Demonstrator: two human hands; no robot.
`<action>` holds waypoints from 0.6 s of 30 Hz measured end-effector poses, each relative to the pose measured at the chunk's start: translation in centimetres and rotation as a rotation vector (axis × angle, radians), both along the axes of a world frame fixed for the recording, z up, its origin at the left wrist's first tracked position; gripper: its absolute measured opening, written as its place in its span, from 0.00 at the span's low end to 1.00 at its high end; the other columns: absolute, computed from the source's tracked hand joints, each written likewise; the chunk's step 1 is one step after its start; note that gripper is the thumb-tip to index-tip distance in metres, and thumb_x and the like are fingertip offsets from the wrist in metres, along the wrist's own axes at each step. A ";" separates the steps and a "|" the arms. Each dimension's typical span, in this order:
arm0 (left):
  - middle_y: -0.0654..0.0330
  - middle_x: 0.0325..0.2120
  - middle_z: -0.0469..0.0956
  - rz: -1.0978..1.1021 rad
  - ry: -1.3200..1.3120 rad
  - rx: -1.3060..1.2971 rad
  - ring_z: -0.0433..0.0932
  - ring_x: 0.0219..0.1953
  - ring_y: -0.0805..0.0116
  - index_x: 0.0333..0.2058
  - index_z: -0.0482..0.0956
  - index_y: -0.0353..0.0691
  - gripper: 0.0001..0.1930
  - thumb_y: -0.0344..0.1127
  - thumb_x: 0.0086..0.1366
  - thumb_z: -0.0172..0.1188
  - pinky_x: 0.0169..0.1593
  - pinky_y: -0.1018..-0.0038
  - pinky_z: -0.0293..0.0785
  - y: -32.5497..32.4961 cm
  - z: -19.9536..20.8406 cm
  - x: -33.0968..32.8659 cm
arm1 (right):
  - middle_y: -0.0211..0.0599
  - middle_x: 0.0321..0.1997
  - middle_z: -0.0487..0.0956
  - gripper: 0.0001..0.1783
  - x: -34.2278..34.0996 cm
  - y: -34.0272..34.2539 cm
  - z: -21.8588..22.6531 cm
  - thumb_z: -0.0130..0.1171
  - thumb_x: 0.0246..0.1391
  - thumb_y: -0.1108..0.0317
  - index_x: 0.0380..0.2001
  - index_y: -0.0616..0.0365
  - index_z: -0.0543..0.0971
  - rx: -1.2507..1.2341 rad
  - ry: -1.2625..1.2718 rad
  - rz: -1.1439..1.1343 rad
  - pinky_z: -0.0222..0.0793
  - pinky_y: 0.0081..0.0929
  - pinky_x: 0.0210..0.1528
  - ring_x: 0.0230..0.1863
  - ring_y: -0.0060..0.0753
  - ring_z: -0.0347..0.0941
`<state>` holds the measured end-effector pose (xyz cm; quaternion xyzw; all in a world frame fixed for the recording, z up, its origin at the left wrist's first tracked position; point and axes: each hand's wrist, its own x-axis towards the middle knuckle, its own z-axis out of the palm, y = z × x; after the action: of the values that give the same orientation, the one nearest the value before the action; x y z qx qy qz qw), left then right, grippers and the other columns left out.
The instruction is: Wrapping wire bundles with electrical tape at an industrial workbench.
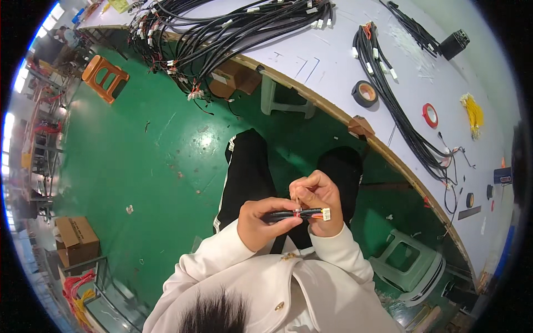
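Note:
Over my lap, my left hand [255, 223] is closed around a black cable [282, 216], thumb below and fingers above. The cable ends to the right in a white connector [326, 214], with a few red, orange and yellow wires running into it. A red band [297, 213] circles the cable near my left fingertips. Just above that band my right hand [323, 191] is closed in a pinch. Something thin and pale stands between its fingertips and the cable, too small to name. The connector lies in front of my right palm.
On the white table [333, 61] lie a large heap of black cables [239, 28], a smaller cable bundle [388, 105], black tape [365, 94], red tape [430, 115] and yellow wires [473, 115]. Plastic stools [408, 261] and a cardboard box [76, 240] stand on the green floor.

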<state>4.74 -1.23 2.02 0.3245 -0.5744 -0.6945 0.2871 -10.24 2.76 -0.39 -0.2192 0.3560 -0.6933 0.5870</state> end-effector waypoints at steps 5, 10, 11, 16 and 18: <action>0.59 0.30 0.80 -0.032 0.045 -0.079 0.77 0.31 0.77 0.35 0.79 0.32 0.10 0.25 0.52 0.65 0.36 0.82 0.72 0.4 -0.2 -0.8 | 0.36 0.27 0.75 0.05 -0.7 0.4 0.2 0.59 0.52 0.73 0.29 0.59 0.72 -0.036 0.090 -0.053 0.64 0.17 0.30 0.26 0.20 0.68; 0.57 0.31 0.78 -0.039 -0.035 -0.226 0.77 0.33 0.69 0.37 0.74 0.33 0.11 0.24 0.52 0.60 0.40 0.75 0.74 0.5 -2.6 -1.4 | 0.34 0.27 0.74 0.13 -0.9 0.7 -1.4 0.59 0.52 0.60 0.31 0.59 0.74 -0.019 0.175 -0.112 0.69 0.23 0.37 0.32 0.24 0.71; 0.55 0.34 0.77 0.091 0.017 -0.070 0.76 0.36 0.67 0.38 0.73 0.32 0.11 0.24 0.54 0.58 0.41 0.74 0.74 1.0 -1.2 -2.0 | 0.34 0.29 0.75 0.17 -0.6 -0.3 -2.3 0.61 0.49 0.56 0.32 0.60 0.75 -0.058 0.114 -0.036 0.70 0.23 0.40 0.35 0.24 0.72; 0.52 0.38 0.77 -0.201 0.034 -0.310 0.75 0.40 0.63 0.44 0.74 0.29 0.12 0.28 0.62 0.54 0.45 0.71 0.72 -1.2 -2.1 -0.6 | 0.29 0.26 0.72 0.11 -0.7 -1.1 -3.8 0.62 0.48 0.66 0.29 0.61 0.73 -0.092 -0.081 0.102 0.66 0.16 0.27 0.28 0.16 0.69; 0.55 0.36 0.77 -0.317 -0.081 -0.367 0.74 0.37 0.66 0.42 0.75 0.30 0.11 0.28 0.61 0.56 0.43 0.72 0.71 -2.1 -2.8 -1.1 | 0.30 0.22 0.71 0.10 -1.8 0.5 -1.7 0.62 0.49 0.69 0.29 0.60 0.70 -0.113 -0.103 0.080 0.63 0.17 0.18 0.21 0.18 0.67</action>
<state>3.66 -3.38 -0.80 0.2003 -0.7456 -0.6015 0.2052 -12.04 3.24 -2.08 -0.2299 0.2764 -0.6986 0.6186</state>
